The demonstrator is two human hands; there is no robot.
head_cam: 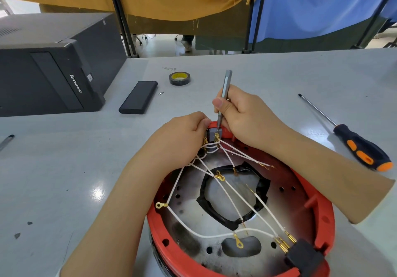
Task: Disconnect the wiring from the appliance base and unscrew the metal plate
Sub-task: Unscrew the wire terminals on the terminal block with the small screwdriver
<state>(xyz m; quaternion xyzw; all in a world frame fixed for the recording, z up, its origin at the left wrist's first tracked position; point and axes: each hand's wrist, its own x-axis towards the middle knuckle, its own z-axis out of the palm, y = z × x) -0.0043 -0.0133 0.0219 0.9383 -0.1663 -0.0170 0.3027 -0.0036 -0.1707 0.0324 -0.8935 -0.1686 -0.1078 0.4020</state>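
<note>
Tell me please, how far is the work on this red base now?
Done: several white wires lie loose, ring ends free. In hand: the right hand works a thin tool at the grey block, which the left hand steadies. Left: wires at the black block; the metal plate remains in the red base.

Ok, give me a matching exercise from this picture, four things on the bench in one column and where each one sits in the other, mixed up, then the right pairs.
Things:
1. tape roll
2. orange-and-black screwdriver
3. silver tool
4. computer case

Places:
A. far left of the table
B. lying on the table right of the right arm
C. gripped in the right hand, tip down at the grey block
D. on the table beyond the hands, near the black slab

Pairs: 1-D, 2-B, 3-C, 4-A
</note>
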